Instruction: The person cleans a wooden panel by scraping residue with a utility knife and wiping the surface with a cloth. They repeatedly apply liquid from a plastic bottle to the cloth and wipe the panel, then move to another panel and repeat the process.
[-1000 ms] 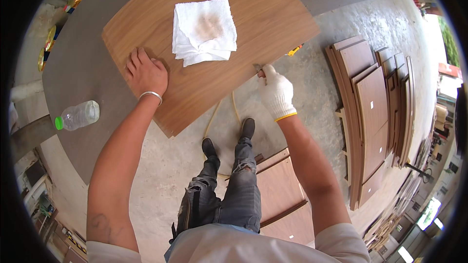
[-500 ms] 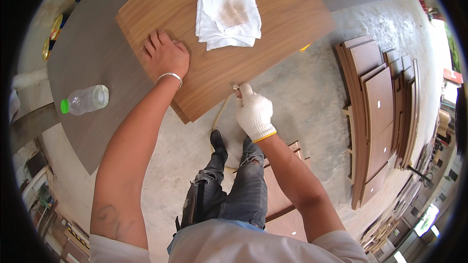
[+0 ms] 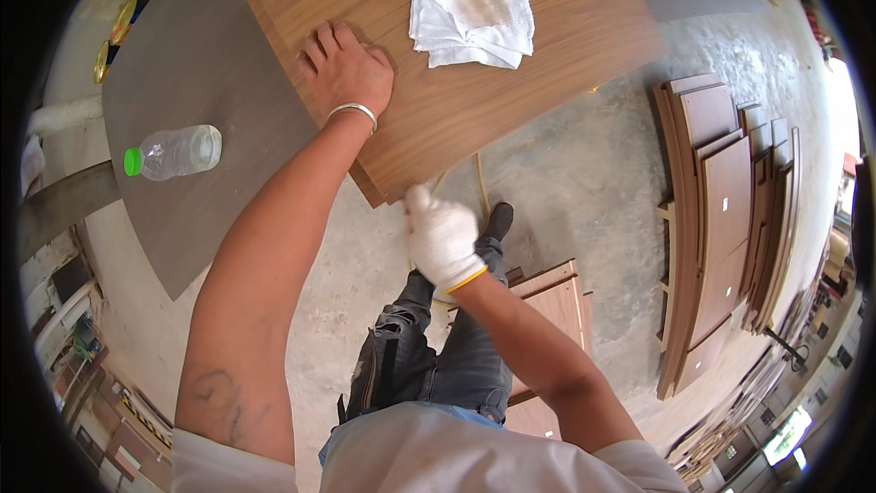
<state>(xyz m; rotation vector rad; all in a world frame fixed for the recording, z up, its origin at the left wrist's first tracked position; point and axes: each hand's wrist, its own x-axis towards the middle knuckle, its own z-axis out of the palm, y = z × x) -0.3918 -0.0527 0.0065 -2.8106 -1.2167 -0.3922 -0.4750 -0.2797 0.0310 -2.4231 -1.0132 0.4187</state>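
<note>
My bare left hand [image 3: 349,75] lies flat on the brown wood-grain board [image 3: 575,27], its fingers a little apart near the left edge. Another board's edge shows beneath this one. At the board's near corner is my right hand [image 3: 442,242], in a white knit glove with a yellow cuff trim. Its fingers are closed and touch or nearly touch the edge; what they hold is hidden now. A folded white towel [image 3: 493,36] with a brown stain rests on the board, beyond my left hand.
A clear plastic bottle [image 3: 181,152] with a green cap lies on the grey tabletop [image 3: 182,237] at left. Brown panels [image 3: 721,210] are stacked on the floor at right. More panels [image 3: 558,306] lie beside my legs. A yellowish hose [image 3: 481,184] crosses the floor under the board.
My right hand has moved left along the board's near edge to its corner. The small metal piece seen at its fingertips is now hidden. My left hand stays on the board; the view has shifted.
</note>
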